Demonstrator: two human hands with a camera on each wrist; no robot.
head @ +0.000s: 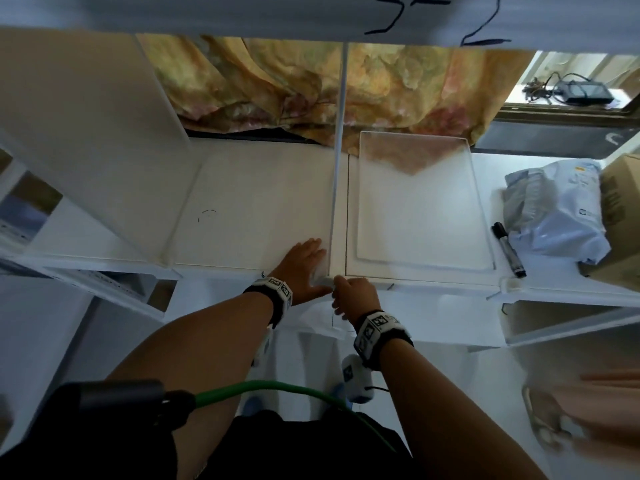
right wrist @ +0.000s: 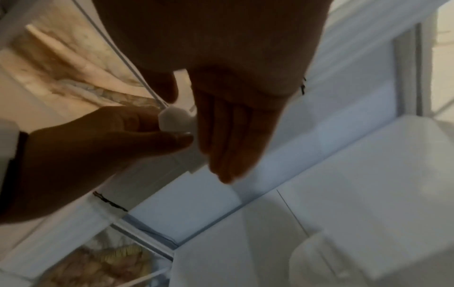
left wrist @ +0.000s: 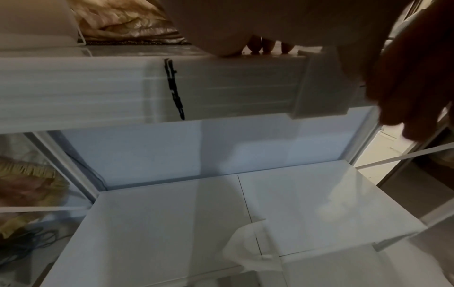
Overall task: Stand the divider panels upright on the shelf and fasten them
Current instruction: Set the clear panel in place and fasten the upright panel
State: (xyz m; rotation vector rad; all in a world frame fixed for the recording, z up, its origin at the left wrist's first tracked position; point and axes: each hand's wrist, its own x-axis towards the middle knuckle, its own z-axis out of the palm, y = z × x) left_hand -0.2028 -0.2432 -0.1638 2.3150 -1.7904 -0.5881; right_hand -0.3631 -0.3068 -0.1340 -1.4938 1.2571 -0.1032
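Observation:
A clear divider panel [head: 336, 168] stands upright, edge-on, at the middle of the white shelf [head: 259, 202]. A second clear panel [head: 415, 202] lies flat on the shelf to its right. A white panel [head: 104, 150] stands at the left. My left hand [head: 304, 265] lies flat on the shelf beside the upright panel, its thumb against a white clip [head: 323, 280] [left wrist: 321, 83] [right wrist: 175, 119] on the shelf's front edge. My right hand [head: 355, 294] reaches over that edge. Its thumb and straight fingers [right wrist: 228, 136] pinch the clip from either side.
A black marker [head: 509, 249], a grey plastic bag [head: 554, 209] and a cardboard box [head: 620, 209] sit at the shelf's right end. Patterned fabric [head: 277, 81] hangs behind. A lower shelf [left wrist: 172, 223] lies beneath. Another person's hand [head: 609, 410] shows at the lower right.

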